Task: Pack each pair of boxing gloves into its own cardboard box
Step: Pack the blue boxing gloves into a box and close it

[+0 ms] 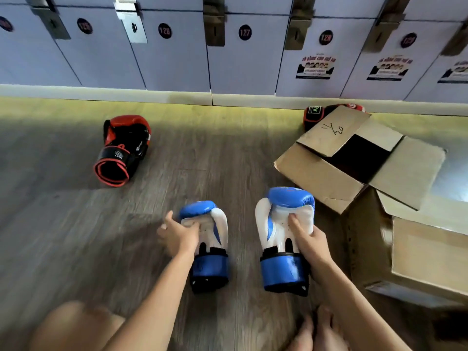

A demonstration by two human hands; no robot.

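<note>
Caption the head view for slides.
Left hand and right hand grip two blue boxing gloves beside an open cardboard box.

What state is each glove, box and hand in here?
Left blue glove: gripped by left hand
Right blue glove: gripped by right hand
Red-and-black glove: lying on floor, unpacked
Second red-and-black glove: behind the far box, partly hidden
Far box: flaps open
Near box: unclear
Lockers: doors shut
</note>
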